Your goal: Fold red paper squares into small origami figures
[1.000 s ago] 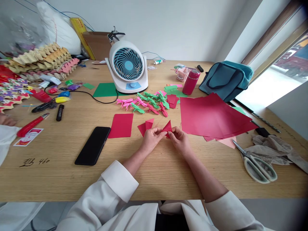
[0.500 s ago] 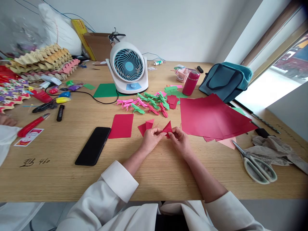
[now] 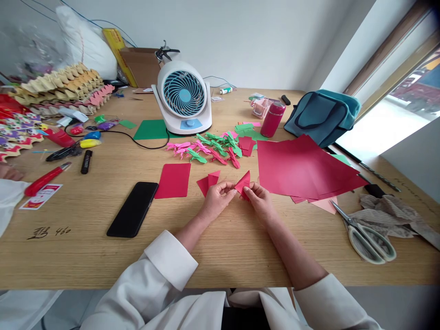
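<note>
A small folded red paper [image 3: 244, 183] is held just above the wooden table between my two hands. My right hand [image 3: 259, 199] pinches its right side, thumb on the front face. At the paper's left corner, my left hand [image 3: 218, 199] has thumb and fingertips pressed together. Another folded red piece [image 3: 208, 182] lies beside my left fingers. Further left is a red paper rectangle [image 3: 173, 180], next to a black phone [image 3: 132, 209]. Beyond my hands lie several folded green, pink and red paper figures [image 3: 209, 145].
A white fan [image 3: 184, 98] stands behind the figures. Large red sheets [image 3: 302, 167], scissors [image 3: 367, 236] and a grey cloth [image 3: 381, 211] lie right. A red bottle [image 3: 273, 119] stands near a blue bag [image 3: 318, 117]. Another person's hand [image 3: 10, 173] shows at the left edge, near a red-handled knife [image 3: 46, 180].
The folded red paper has shifted slightly right and turned, showing more of its face. My right thumb now lies on that face. My left hand has hardly moved.
</note>
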The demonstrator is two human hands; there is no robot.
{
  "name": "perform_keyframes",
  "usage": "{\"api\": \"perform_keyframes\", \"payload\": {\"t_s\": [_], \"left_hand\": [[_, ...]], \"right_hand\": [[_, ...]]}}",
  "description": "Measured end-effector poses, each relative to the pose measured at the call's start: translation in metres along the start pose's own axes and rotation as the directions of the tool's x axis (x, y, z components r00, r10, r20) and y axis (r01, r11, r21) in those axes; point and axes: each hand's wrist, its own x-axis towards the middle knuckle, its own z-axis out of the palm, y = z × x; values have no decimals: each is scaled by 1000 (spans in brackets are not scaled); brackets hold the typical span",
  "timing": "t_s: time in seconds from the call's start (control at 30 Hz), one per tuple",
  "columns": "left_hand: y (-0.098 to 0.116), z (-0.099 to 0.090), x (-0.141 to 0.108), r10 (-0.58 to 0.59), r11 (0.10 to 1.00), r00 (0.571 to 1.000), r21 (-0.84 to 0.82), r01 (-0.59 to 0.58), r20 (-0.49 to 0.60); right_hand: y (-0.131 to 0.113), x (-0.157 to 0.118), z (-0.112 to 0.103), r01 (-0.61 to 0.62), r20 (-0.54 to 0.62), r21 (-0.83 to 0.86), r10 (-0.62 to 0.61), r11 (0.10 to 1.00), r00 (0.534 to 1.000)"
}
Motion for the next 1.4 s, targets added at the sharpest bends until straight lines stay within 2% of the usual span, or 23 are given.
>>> {"api": "perform_keyframes", "payload": {"t_s": [0.17, 0.4, 0.5, 0.63, 0.77, 0.83, 0.93, 1.03, 1.17, 1.4], "left_hand": [[5, -2, -2, -8, 1000, 1000, 14, 8, 12], [-3, -3, 0, 103, 985, 994, 140, -98, -32], [-6, -2, 0, 162, 966, 985, 210, -148, -53], [-3, -2, -4, 267, 895, 957, 398, -202, -115], [4, -2, -5, 324, 838, 940, 495, -231, -110], [5, -3, -4, 301, 860, 947, 462, -219, -111], [2, -3, -2, 213, 932, 968, 323, -161, -133], [-3, -2, 0, 70, 988, 988, 145, -50, -139], [-7, 0, 1, -113, 993, 986, -34, 110, -120], [-4, 2, 0, -153, 984, 977, -117, 136, -148]], "right_hand": [[1, 0, -1, -52, -3, 77, 53, 996, 999], [-1, -1, -1, -89, 21, 60, 88, 994, 996], [-1, -1, 1, -62, 17, 32, 61, 998, 998], [0, -2, 2, -2, 0, -33, 2, 999, 1000], [1, -2, 2, 69, -16, -126, -72, 990, 997], [2, -2, 2, 89, -16, -146, -92, 985, 996], [2, -2, 2, 91, -16, -147, -94, 985, 995], [2, -2, 3, 97, -12, -148, -100, 984, 995], [0, -3, 4, 97, -17, -125, -100, 987, 995], [-1, -3, 7, 100, -33, -118, -105, 988, 994]]}}
